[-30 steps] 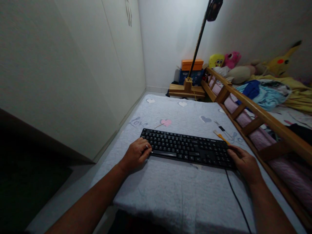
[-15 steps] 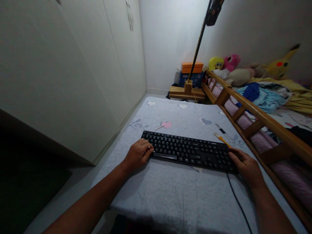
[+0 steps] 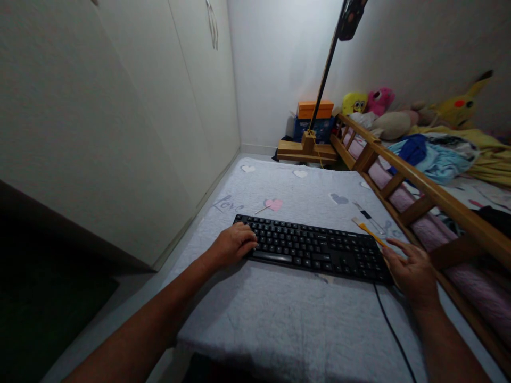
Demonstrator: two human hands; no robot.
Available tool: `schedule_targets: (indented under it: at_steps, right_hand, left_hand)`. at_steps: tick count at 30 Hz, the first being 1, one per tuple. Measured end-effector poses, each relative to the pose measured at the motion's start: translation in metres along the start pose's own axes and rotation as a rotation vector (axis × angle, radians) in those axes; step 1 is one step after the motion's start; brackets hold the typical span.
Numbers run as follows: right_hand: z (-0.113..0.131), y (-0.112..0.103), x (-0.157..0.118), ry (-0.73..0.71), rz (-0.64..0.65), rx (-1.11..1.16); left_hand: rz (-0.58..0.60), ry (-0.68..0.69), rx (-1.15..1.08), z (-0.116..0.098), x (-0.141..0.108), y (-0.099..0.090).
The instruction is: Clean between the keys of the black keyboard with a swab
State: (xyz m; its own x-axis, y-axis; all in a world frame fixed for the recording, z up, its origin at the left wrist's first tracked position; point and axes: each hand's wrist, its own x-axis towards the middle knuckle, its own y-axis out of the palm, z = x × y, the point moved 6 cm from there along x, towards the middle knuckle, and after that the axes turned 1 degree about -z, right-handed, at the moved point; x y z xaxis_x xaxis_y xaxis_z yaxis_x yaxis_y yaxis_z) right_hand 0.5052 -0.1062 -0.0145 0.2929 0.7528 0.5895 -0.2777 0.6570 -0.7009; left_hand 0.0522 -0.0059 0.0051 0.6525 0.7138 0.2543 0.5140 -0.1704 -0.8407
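Note:
A black keyboard [image 3: 303, 247] lies on the grey, heart-patterned cloth [image 3: 295, 319]. My left hand [image 3: 235, 242] rests over its left end, fingers closed on a thin white cotton swab, of which only a bit shows. At the opposite end, my right hand [image 3: 413, 271] is by the keyboard's edge, thumb and fingers apart. A small brush with a yellow handle [image 3: 373, 235] lies behind the keyboard, its handle end close to my right fingertips. Another white swab [image 3: 262, 209] is on the cloth near a pink heart.
Beyond the brush lies a thin tool with a black middle [image 3: 365, 214]. The keyboard cable [image 3: 393, 330] runs toward me. A wooden bed rail [image 3: 423, 186] borders the right side, and a white wardrobe [image 3: 159, 117] the left. A black pole [image 3: 325, 69] stands behind on a wooden base.
My right hand has shifted right, off the keyboard's end, with its fingers more apart. My left hand has turned slightly and moved a little right, hiding more of the swab.

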Motion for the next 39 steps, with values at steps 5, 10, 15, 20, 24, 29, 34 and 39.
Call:
schedule_targets:
  at_steps: [5, 10, 15, 20, 24, 29, 34, 39]
  right_hand:
    - [0.026, -0.027, 0.01, -0.111, -0.188, -0.101]
    - [0.086, -0.035, 0.02, -0.179, -0.144, 0.024]
    - [0.166, -0.015, 0.024, -0.345, 0.011, 0.197]
    - [0.232, 0.031, 0.008, -0.424, 0.249, 0.327]
    - [0.268, 0.064, -0.008, -0.433, 0.361, 0.412]
    - [0.29, 0.09, -0.017, -0.435, 0.449, 0.49]
    - [0.292, 0.105, -0.021, -0.422, 0.486, 0.456]
    - [0.289, 0.108, -0.025, -0.463, 0.492, 0.294]
  left_hand:
    - [-0.057, -0.04, -0.09, 0.006, -0.003, -0.003]
    - [-0.106, -0.066, -0.136, 0.005, -0.005, -0.004]
    - [-0.091, -0.016, -0.13, -0.002, 0.001, -0.001]
    - [-0.048, 0.049, -0.089, -0.008, 0.009, 0.004]
    - [-0.065, 0.09, -0.056, -0.008, 0.009, 0.004]
    - [-0.082, 0.109, -0.032, -0.002, 0.009, 0.01]
    - [-0.065, 0.125, -0.028, -0.002, 0.01, 0.013]
    - [-0.1, 0.038, -0.091, 0.0, 0.005, 0.002]
